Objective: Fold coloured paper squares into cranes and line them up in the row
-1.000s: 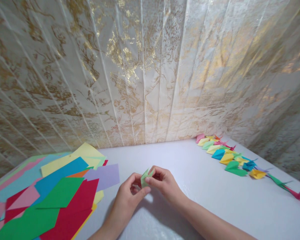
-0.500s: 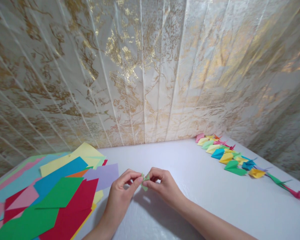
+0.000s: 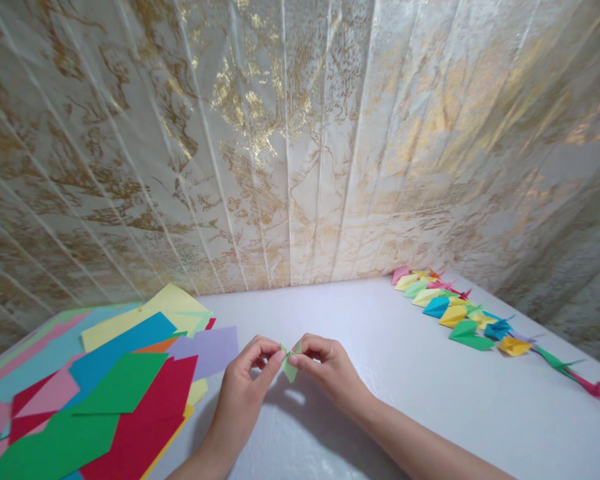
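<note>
A small light green folded paper piece (image 3: 290, 366) hangs just above the white table (image 3: 360, 320), pinched from both sides. My left hand (image 3: 247, 383) grips its left tip with thumb and forefinger. My right hand (image 3: 325, 370) grips its right tip the same way. The fingertips almost meet over the fold, and most of the piece is hidden behind them.
Loose coloured paper sheets (image 3: 95, 387) lie spread over the table's left side. A row of finished folded paper cranes (image 3: 460, 313) runs along the right, back to front. A crinkled white and gold sheet (image 3: 290, 147) covers the walls behind the table.
The green piece was held upright and broad a second ago. Both hands have since shifted to pinch its two tips, drawing it out sideways; the hands barely moved in the last half second.
</note>
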Tool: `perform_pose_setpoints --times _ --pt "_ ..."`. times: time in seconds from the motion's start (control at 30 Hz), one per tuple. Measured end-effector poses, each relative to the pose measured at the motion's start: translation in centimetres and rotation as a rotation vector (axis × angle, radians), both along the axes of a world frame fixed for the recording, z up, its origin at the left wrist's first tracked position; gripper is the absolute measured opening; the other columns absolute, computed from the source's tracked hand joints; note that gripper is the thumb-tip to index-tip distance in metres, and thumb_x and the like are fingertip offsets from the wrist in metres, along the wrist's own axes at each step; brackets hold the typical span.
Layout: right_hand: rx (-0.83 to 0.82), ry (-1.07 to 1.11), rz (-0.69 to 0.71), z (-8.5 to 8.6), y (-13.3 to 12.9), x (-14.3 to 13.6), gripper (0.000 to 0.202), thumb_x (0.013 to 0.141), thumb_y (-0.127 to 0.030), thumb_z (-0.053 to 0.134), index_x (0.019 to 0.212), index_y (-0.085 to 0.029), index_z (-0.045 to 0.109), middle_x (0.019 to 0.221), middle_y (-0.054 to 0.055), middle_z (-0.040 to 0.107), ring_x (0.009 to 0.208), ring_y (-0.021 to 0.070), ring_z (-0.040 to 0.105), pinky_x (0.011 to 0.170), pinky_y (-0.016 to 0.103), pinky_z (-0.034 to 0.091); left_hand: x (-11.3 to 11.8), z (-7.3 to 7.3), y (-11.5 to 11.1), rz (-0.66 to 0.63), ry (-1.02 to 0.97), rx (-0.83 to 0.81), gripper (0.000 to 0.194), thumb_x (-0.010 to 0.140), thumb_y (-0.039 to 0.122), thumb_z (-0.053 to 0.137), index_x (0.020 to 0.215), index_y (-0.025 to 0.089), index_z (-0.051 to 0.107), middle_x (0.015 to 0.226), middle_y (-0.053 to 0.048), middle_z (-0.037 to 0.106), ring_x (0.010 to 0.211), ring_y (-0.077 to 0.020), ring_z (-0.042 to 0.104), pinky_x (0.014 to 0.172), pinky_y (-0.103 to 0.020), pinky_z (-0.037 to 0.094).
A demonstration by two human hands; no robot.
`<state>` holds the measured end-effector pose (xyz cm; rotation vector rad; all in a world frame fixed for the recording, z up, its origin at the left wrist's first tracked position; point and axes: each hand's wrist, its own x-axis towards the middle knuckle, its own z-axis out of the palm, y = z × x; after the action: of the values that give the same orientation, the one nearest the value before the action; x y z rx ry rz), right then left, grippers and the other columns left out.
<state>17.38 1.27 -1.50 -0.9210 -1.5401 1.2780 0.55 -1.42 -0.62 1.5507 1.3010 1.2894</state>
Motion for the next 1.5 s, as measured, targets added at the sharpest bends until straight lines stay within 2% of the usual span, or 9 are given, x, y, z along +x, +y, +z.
perform_pose_setpoints --times 0.33,0.53,0.7,0.8,0.9,1.17,1.3,1.5 --pt "0.019 0.007 -0.01 0.1 -0.3 -0.1 0.033 0.083 -0.045 0.069 0.065 -0.018 0.062 0.062 -0.002 0.054 0.062 0.0131 0.046 0.064 0.028 0.037 0.3 0.0 -0.1 -0.045 0.011 -0.104 0.033 0.086 0.05 0.06 0.072 0.021 0.061 0.07 0.003 0.059 0.072 -0.0179 0.054 0.069 -0.025 0.041" --pt "0.04 -0.01 -0.02 0.3 -0.4 -0.2 0.032 0.083 -0.043 0.068 0.065 -0.017 0.06 0.062 -0.003 0.053 0.061 0.0113 0.044 0.062 0.024 0.037 0.4 0.2 -0.4 -0.047 0.02 -0.1 0.036 0.087 0.054 0.058 0.071 0.021 0.06 0.07 0.003 0.056 0.073 -0.018 0.051 0.07 -0.026 0.04" --pt "-0.051 0.077 -0.006 0.1 -0.3 -0.3 0.039 0.078 -0.05 0.074 0.064 -0.017 0.059 0.058 -0.005 0.05 0.056 0.0097 0.041 0.056 0.023 0.034 0.7 0.2 -0.7 -0.048 0.033 -0.082 0.038 0.088 0.056 0.053 0.071 0.022 0.056 0.069 0.003 0.055 0.071 -0.0182 0.052 0.068 -0.026 0.039" --pt "-0.087 0.128 -0.018 -0.3 -0.1 -0.4 0.044 0.074 -0.056 0.077 0.064 -0.017 0.06 0.057 -0.004 0.051 0.055 0.0101 0.043 0.055 0.024 0.034 0.7 0.2 -0.6 -0.068 0.057 -0.085 0.032 0.086 0.05 0.059 0.073 0.022 0.059 0.073 0.002 0.06 0.075 -0.019 0.056 0.073 -0.027 0.04" --pt "-0.116 0.168 -0.021 -0.7 0.1 -0.5 0.046 0.073 -0.058 0.077 0.062 -0.017 0.06 0.056 -0.003 0.052 0.055 0.0108 0.043 0.055 0.025 0.034 0.7 0.3 -0.5 -0.076 0.073 -0.071 0.028 0.089 0.046 0.056 0.076 0.022 0.061 0.076 0.002 0.062 0.078 -0.0195 0.059 0.077 -0.028 0.041" --pt "-0.214 0.258 0.048 -0.5 0.1 -0.7 0.041 0.067 -0.053 0.084 0.067 -0.018 0.063 0.063 -0.001 0.057 0.06 0.0132 0.046 0.063 0.03 0.035 0.6 -0.1 -0.3 -0.059 0.133 0.001 0.024 0.089 0.04 0.054 0.072 0.023 0.054 0.072 0.003 0.054 0.074 -0.018 0.052 0.074 -0.027 0.039" --pt "-0.222 0.342 0.007 0.2 -0.1 -0.8 0.037 0.067 -0.048 0.086 0.063 -0.019 0.064 0.068 -0.001 0.055 0.066 0.0147 0.047 0.069 0.032 0.035 0.9 -0.4 -0.4 -0.087 0.147 -0.019 0.025 0.092 0.043 0.052 0.079 0.023 0.058 0.076 0.002 0.058 0.076 -0.0185 0.054 0.074 -0.027 0.04" --pt "-0.278 0.444 -0.011 0.1 -0.4 -1.2 0.035 0.065 -0.045 0.087 0.06 -0.019 0.064 0.064 -0.001 0.057 0.065 0.0151 0.048 0.07 0.031 0.036 1.5 -0.7 -0.6 -0.096 0.156 -0.029 0.032 0.091 0.045 0.052 0.067 0.022 0.051 0.072 0.002 0.052 0.073 -0.0184 0.052 0.07 -0.027 0.039"
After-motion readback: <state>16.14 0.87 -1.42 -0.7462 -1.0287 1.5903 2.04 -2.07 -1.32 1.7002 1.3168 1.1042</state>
